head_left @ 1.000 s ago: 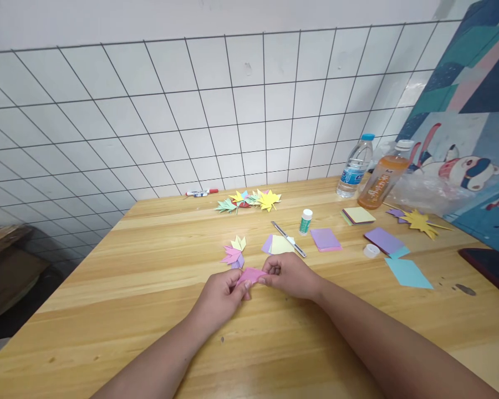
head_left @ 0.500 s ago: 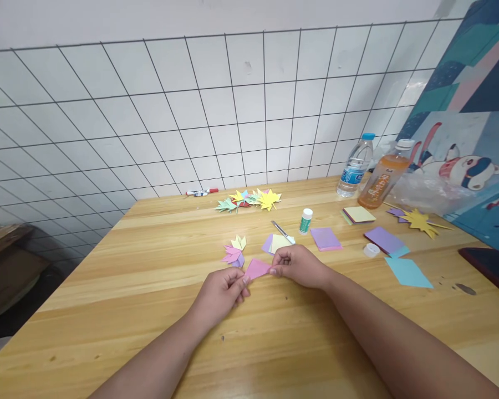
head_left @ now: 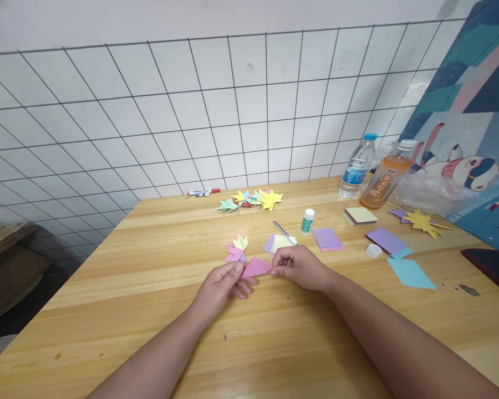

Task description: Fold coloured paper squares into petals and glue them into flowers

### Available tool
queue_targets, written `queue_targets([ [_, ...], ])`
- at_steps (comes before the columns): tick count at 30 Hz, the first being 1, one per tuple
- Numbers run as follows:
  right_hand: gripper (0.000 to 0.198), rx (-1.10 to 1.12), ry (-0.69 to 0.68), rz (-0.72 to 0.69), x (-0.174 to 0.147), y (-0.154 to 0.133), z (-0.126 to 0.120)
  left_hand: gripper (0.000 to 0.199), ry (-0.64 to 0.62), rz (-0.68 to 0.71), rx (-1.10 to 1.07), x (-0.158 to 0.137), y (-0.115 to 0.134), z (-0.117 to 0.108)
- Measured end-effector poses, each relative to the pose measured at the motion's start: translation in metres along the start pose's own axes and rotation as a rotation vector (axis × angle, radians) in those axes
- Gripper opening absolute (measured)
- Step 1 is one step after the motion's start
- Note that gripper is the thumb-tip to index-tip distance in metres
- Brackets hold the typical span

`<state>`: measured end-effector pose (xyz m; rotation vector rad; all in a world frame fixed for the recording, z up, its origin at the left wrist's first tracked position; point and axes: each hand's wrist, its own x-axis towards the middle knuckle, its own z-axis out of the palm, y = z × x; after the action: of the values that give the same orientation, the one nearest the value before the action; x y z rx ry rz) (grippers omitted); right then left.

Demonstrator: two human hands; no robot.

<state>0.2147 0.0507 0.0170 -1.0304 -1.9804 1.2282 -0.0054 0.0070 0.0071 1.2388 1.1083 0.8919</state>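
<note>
A folded pink paper [head_left: 256, 267], roughly triangular, is held between both hands just above the wooden table [head_left: 149, 310]. My left hand [head_left: 222, 282] pinches its left end, thumb on top and the other fingers beneath. At its right corner, the fingertips of my right hand [head_left: 297, 267] are closed on the paper. Just beyond the left hand lie folded paper pieces [head_left: 235, 252] in pink, pale yellow and purple. Behind the right hand are purple and cream paper squares [head_left: 280, 242] with a craft knife [head_left: 285, 232] across them.
A glue stick [head_left: 307, 220] stands uncapped-looking near its white cap [head_left: 373, 251]. Coloured paper stacks [head_left: 328, 239] lie rightward. Paper leaves [head_left: 270, 199] and markers [head_left: 203, 192] sit by the tiled wall. Two bottles [head_left: 355, 169] and a dark phone-like object [head_left: 488, 271] are at the right.
My left thumb has shifted up onto the paper's left end, and the left fingers have spread beneath it. The right hand keeps its pinch. The view has shifted slightly.
</note>
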Motion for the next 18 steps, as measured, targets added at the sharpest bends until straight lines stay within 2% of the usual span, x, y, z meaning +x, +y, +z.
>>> queue_targets([
  [4,0.013,-0.088,0.022,-0.072,-0.0005,-0.0007,0.0021,0.038,-0.020,0.019,-0.006,0.0000,-0.0009,0.0001],
  [10,0.008,-0.145,0.037,-0.103,0.0003,-0.0003,0.0022,0.035,0.011,0.003,-0.063,0.0015,-0.0051,-0.0015],
  [18,0.007,-0.216,0.061,-0.126,-0.0004,0.0014,0.0031,0.038,0.047,-0.063,-0.255,0.0019,-0.0013,-0.0012],
])
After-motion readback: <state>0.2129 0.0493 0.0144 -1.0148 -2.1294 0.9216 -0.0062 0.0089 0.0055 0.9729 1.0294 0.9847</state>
